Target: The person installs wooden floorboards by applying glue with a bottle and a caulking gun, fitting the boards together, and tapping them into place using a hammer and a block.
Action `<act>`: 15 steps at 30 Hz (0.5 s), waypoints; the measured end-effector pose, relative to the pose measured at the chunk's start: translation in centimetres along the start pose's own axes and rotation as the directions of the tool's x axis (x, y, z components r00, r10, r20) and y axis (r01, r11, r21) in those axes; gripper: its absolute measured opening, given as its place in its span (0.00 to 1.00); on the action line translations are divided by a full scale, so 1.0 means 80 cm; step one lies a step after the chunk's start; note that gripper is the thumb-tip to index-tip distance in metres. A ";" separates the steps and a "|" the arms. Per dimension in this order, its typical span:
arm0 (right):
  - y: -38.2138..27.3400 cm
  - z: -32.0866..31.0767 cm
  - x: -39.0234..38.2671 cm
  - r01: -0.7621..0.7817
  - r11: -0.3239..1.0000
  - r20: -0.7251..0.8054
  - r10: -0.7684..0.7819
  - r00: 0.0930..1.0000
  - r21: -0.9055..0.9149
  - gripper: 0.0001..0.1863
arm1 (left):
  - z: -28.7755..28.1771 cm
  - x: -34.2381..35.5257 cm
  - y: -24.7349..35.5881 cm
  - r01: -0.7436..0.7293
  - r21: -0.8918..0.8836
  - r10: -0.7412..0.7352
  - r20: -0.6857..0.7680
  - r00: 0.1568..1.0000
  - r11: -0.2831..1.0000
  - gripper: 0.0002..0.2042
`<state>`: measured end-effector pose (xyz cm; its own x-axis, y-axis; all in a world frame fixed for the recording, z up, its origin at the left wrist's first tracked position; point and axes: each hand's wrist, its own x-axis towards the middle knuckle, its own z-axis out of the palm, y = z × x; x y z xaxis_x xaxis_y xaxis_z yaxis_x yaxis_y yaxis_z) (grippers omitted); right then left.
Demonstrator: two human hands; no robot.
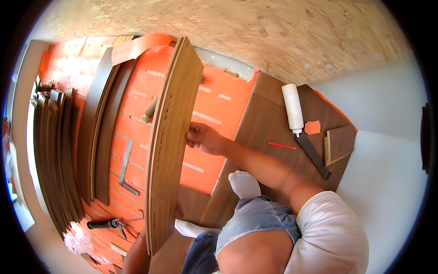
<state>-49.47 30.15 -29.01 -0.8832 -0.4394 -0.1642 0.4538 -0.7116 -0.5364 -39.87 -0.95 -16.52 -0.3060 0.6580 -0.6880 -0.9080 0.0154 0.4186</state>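
A long wooden floorboard [175, 132] is tilted up in front of me, its pale back with grooves and printing facing me. My right hand [204, 138] pinches its right edge near the middle, thumb and fingers closed on it. Lower down, my left hand [179, 210] holds the board from behind; only a few fingertips show past the edge, and the rest is hidden by the board. The board is over orange underlay [214, 114] and next to laid brown flooring [262, 123].
Left lie loose planks [98, 118] and a stack of boards [54, 160]. Near them are a metal square [124, 166], a caulking gun [107, 223] and crumpled plastic [82, 244]. Right are a white glue bottle [292, 107], a red pencil [281, 145], a dark bar [315, 155] and board offcuts [340, 141].
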 end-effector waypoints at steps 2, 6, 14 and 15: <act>-0.017 0.005 -0.006 -0.009 0.995 -0.029 0.006 1.000 -0.096 0.21 | -0.017 0.004 -0.009 -0.019 0.023 0.020 -0.070 0.997 1.000 0.22; -0.063 0.038 -0.040 -0.128 0.915 -0.236 0.038 0.971 -0.382 0.20 | -0.038 0.009 -0.021 -0.054 0.192 0.106 -0.274 0.956 0.980 0.23; -0.044 0.012 -0.172 -0.267 0.846 -0.651 -0.119 0.749 -0.461 0.13 | -0.010 0.042 0.013 0.013 0.774 0.442 -0.375 0.815 0.633 0.24; -0.040 0.011 -0.196 -0.245 0.850 -0.657 -0.147 0.739 -0.466 0.13 | -0.006 0.050 0.018 0.033 0.812 0.464 -0.366 0.807 0.583 0.24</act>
<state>-36.96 38.81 -24.02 -0.7978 0.1400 -0.5864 0.5469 -0.2412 -0.8017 -42.58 1.32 -18.95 -0.7729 0.2623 -0.5778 -0.3075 0.6417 0.7026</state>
